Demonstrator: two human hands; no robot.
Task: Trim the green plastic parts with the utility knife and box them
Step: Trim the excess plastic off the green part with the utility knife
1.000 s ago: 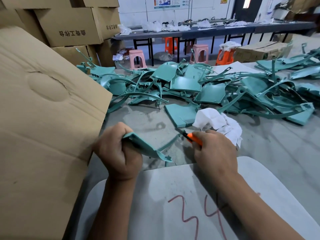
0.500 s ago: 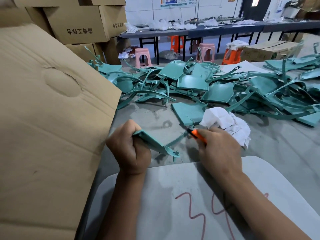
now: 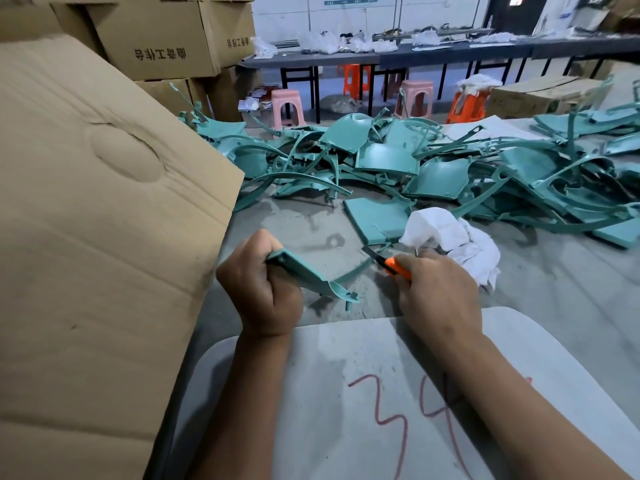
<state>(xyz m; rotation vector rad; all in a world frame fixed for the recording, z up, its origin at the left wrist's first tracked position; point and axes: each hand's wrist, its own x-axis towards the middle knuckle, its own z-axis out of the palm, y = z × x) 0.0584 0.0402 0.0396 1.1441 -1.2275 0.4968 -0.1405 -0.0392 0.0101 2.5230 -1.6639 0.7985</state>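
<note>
My left hand [image 3: 259,289] is closed around one end of a green plastic part [image 3: 311,277], a flat piece with a thin curved arm running up to the right. My right hand [image 3: 438,292] grips an orange utility knife [image 3: 394,265], whose dark blade points up-left and meets the tip of that curved arm. A big heap of green plastic parts [image 3: 415,164] covers the grey table beyond my hands. One flat green panel [image 3: 375,218] lies just past the knife.
A large cardboard box flap [image 3: 104,237] stands close on the left. A crumpled white cloth [image 3: 453,237] lies by my right hand. A pale board marked "34" in red [image 3: 381,393] lies under my forearms. Stacked cartons [image 3: 156,36], stools and long tables fill the back.
Both hands hold the same things in nearly the same pose. The view has shifted slightly; the knife blade stays at the tip of the part's curved arm.
</note>
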